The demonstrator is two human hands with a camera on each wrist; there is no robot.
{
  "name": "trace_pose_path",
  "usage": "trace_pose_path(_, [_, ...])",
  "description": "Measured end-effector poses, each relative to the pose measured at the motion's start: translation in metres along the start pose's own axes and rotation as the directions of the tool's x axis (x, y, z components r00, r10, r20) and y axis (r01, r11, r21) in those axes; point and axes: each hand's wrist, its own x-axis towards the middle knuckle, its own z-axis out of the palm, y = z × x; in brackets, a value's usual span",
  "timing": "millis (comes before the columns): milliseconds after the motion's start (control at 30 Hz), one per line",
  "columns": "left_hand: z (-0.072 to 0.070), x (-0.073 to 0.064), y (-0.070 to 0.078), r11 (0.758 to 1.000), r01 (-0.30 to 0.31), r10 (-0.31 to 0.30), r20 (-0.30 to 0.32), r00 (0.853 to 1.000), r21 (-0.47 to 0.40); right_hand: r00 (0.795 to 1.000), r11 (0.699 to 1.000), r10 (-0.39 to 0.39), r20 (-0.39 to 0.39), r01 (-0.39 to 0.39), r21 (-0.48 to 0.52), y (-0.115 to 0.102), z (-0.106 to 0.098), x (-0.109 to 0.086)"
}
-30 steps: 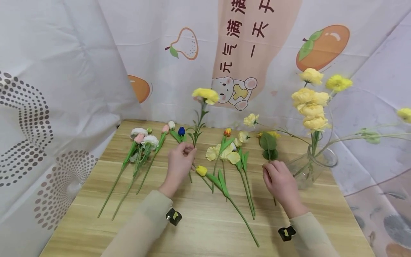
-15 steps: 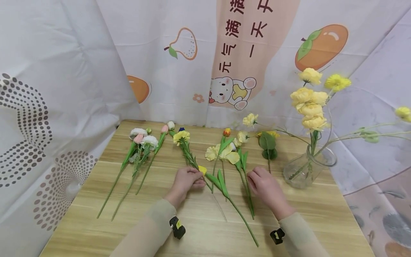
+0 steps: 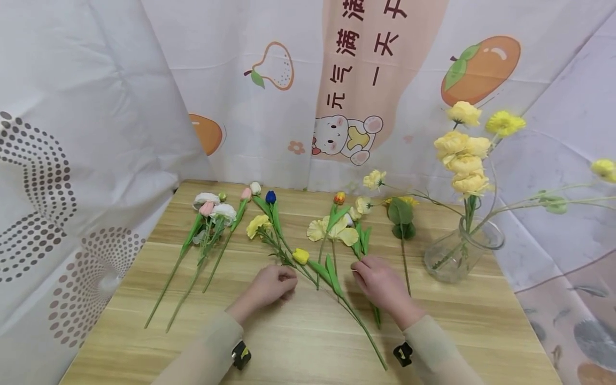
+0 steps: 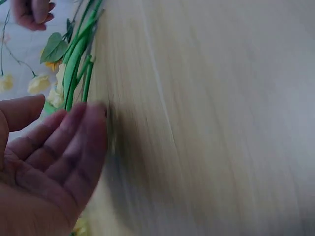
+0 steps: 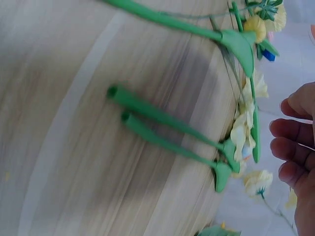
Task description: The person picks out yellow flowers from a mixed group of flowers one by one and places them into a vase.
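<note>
My left hand (image 3: 269,286) is over the front middle of the table, thumb and fingers apart and nothing between them in the left wrist view. Just beyond it lies a yellow carnation (image 3: 258,225), its leafy stem slanting toward the yellow tulip (image 3: 300,256). That tulip's long green stem runs down to the right between the hands. The right hand (image 3: 380,283) hovers with loosely curled fingers over several tulip stems (image 3: 377,315), which it partly hides. In the right wrist view its fingers (image 5: 288,130) hold nothing. A blue tulip (image 3: 271,197) lies behind the carnation.
A glass vase (image 3: 445,267) with several yellow flowers (image 3: 468,160) stands at the right, its long sprays reaching sideways. Pink tulips and white flowers (image 3: 223,213) lie at the left. Pale yellow petals (image 3: 344,231) and an orange tulip (image 3: 339,198) lie in the middle. A curtain hangs behind.
The left hand laid the upright yellow carnation down on the table, let go and drew back toward the front. The right hand moved left from the leafy stem near the vase.
</note>
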Motion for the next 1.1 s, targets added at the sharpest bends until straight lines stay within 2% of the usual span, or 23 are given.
trace_pose_path(33, [-0.002,-0.004,0.001,0.993,-0.025,0.029,-0.037,0.999,0.114,1.0,1.0,-0.005,0.004,0.005,0.004,-0.003,0.001,0.002])
trace_pose_path(67, [-0.005,-0.007,0.001,0.973,-0.042,0.061,-0.078,0.995,0.227,1.0,1.0,-0.012,0.008,0.012,0.009,-0.005,0.003,0.003])
trace_pose_path(133, [-0.009,-0.014,0.001,0.907,-0.044,0.114,-0.143,0.983,0.418,1.0,0.999,-0.023,0.017,0.022,0.023,-0.012,0.006,0.007])
trace_pose_path(167, [-0.011,-0.017,0.0,0.875,-0.034,0.127,-0.161,0.979,0.483,0.999,0.999,-0.027,0.022,0.026,0.037,-0.016,0.008,0.009])
trace_pose_path(233, [-0.014,-0.022,-0.003,0.806,-0.02,0.16,-0.185,0.97,0.592,0.999,0.998,-0.033,0.036,0.031,0.057,-0.024,0.012,0.013])
trace_pose_path(300, [-0.017,-0.027,-0.007,0.749,-0.012,0.183,-0.19,0.964,0.662,0.998,0.997,-0.028,0.064,0.023,0.073,-0.034,0.016,0.018])
trace_pose_path(333, [-0.018,-0.029,-0.009,0.727,-0.01,0.19,-0.188,0.964,0.687,0.996,0.996,-0.025,0.083,0.018,0.085,-0.039,0.018,0.02])
trace_pose_path(400, [-0.02,-0.033,-0.012,0.701,-0.012,0.199,-0.179,0.964,0.713,0.991,0.995,-0.008,0.136,-0.006,0.101,-0.051,0.023,0.025])
trace_pose_path(467, [-0.021,-0.037,-0.013,0.686,-0.016,0.196,-0.163,0.967,0.727,0.98,0.992,0.013,0.201,-0.037,0.117,-0.061,0.027,0.029])
trace_pose_path(533, [-0.022,-0.04,-0.015,0.681,-0.018,0.178,-0.142,0.974,0.732,0.961,0.989,0.034,0.276,-0.072,0.13,-0.071,0.031,0.033])
trace_pose_path(700, [-0.024,-0.044,-0.019,0.678,0.0,0.092,-0.085,0.992,0.735,0.911,0.981,0.077,0.405,-0.143,0.133,-0.088,0.04,0.043])
trace_pose_path(833, [-0.025,-0.045,-0.023,0.674,0.001,0.061,-0.058,0.996,0.739,0.895,0.977,0.1,0.435,-0.172,0.129,-0.093,0.047,0.05])
trace_pose_path(967, [-0.025,-0.045,-0.026,0.668,-0.008,0.07,-0.052,0.996,0.744,0.897,0.982,0.112,0.428,-0.167,0.093,-0.097,0.055,0.055])
trace_pose_path(1100, [-0.026,-0.044,-0.026,0.669,-0.016,0.07,-0.042,0.997,0.743,0.889,0.982,0.151,0.433,-0.185,0.038,-0.098,0.061,0.057])
